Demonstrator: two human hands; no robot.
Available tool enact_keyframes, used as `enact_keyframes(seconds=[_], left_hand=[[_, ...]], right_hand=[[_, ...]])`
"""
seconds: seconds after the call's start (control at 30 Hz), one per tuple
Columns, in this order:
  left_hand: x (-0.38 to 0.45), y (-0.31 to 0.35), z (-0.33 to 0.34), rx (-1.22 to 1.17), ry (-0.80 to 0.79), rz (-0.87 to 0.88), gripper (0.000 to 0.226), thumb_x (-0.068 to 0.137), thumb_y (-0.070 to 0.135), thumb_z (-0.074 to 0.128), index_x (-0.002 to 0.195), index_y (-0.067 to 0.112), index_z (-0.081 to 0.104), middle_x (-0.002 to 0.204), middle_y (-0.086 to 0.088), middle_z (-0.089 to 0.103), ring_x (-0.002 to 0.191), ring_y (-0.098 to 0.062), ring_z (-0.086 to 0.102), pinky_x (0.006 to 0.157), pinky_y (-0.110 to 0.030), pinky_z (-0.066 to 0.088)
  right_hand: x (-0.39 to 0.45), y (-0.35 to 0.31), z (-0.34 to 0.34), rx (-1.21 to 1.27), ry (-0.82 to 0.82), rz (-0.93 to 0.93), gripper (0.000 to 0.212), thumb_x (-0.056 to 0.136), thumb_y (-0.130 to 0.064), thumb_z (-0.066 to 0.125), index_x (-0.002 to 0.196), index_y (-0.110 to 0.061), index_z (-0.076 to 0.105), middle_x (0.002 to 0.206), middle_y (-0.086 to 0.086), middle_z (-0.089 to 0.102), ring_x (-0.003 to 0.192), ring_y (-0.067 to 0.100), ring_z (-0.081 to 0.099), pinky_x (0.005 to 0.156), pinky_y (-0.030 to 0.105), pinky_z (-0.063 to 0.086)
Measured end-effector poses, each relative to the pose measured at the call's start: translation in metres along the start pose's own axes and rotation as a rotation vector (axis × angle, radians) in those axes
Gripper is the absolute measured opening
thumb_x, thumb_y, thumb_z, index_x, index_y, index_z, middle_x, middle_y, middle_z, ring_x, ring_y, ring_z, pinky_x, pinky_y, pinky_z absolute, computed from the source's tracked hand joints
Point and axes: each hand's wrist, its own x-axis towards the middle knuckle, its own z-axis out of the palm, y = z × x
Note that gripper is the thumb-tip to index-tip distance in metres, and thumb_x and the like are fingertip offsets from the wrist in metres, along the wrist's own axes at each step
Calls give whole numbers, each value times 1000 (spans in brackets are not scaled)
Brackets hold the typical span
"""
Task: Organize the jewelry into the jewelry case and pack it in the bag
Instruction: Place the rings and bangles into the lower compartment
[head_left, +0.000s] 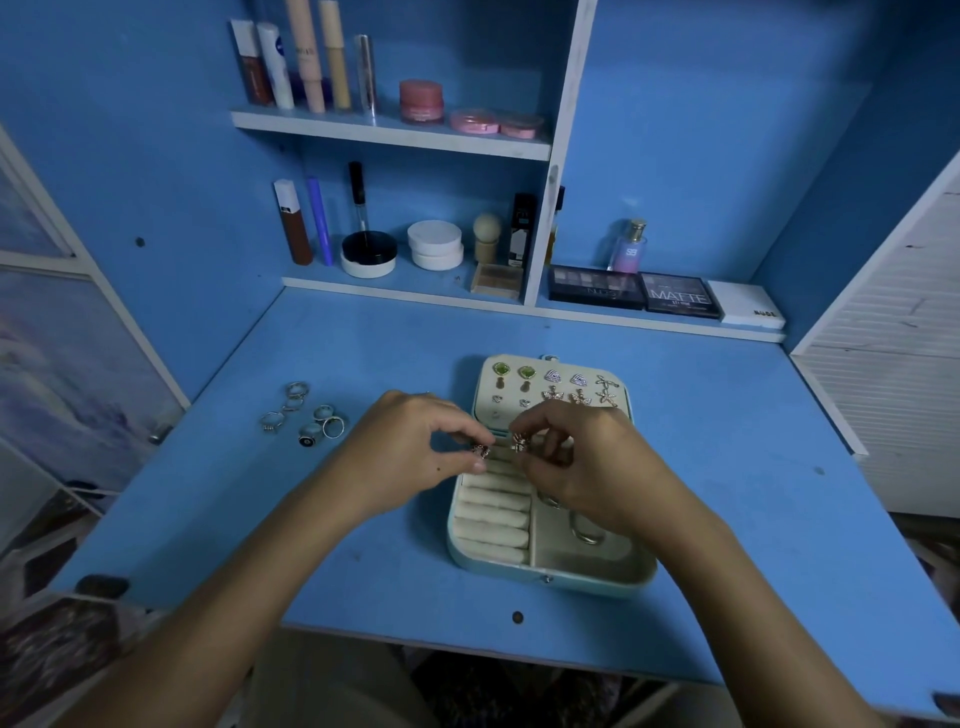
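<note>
Both forearms reach in from below over the blue counter (727, 441). Left hand (400, 452) pinches a small dark earring (480, 450) between its fingers (462, 434); right hand (582, 462) pinches a gold flower-shaped earring (518, 442). Each is held just above the ring rolls of the open jewelry case (597, 579), whose raised lid panel carries pairs of earrings (553, 387). Loose rings (306, 415) lie on the counter, well to the left of the case.
</note>
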Motion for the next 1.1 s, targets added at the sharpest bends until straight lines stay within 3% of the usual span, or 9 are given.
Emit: enact_keyframes(seconds=[0.17, 0.37, 0.5, 0.57, 0.73, 0.97, 1.1], left_hand=[[3, -2, 2, -17, -14, 12, 13, 75, 26, 85, 87, 28, 80, 84, 15, 74, 86, 6, 62, 71, 0, 36], [3, -5, 4, -40, -15, 47, 12, 76, 24, 85, 87, 26, 81, 87, 16, 75, 86, 2, 65, 71, -1, 36], [4, -5, 4, -42, -20, 72, 11, 77, 22, 84, 88, 24, 82, 88, 15, 72, 84, 2, 64, 70, -1, 36], [4, -7, 4, -30, -40, 75, 11, 78, 24, 83, 89, 24, 81, 89, 17, 71, 85, 2, 63, 72, -2, 37], [5, -11, 7, 22, -81, 107, 10, 82, 27, 80, 91, 25, 81, 91, 20, 65, 85, 0, 61, 73, -7, 40], [6, -7, 5, 87, -98, 160, 11, 84, 27, 77, 94, 23, 81, 89, 15, 68, 85, -4, 59, 78, -26, 49], [6, -7, 5, 123, -87, 207, 9, 84, 26, 77, 92, 24, 81, 88, 12, 70, 85, -4, 57, 78, -30, 49]], right_hand=[[3, 6, 8, -32, 53, -112, 25, 80, -15, 81, 104, -19, 76, 92, -5, 63, 75, 10, 56, 67, 4, 39], [2, 7, 8, -28, 51, -154, 23, 80, -24, 83, 103, -21, 79, 88, -8, 64, 74, 9, 58, 67, 7, 41], [2, 9, 10, -52, 47, -144, 24, 78, -26, 85, 100, -22, 80, 91, -5, 61, 73, -1, 53, 69, 5, 39], [3, 8, 9, -69, 27, -128, 22, 79, -27, 84, 101, -23, 80, 90, -6, 59, 75, 3, 53, 70, 5, 36], [6, 6, 7, -74, -30, -109, 14, 88, -23, 74, 100, -26, 81, 87, -10, 56, 76, -2, 53, 68, 4, 33], [9, 6, 9, -90, -3, -84, 11, 82, -22, 81, 93, -24, 82, 84, -9, 63, 72, -4, 54, 69, 2, 35], [10, 2, 7, -97, -13, -65, 12, 80, -22, 83, 92, -24, 81, 80, -10, 65, 70, -2, 55, 67, 4, 37]])
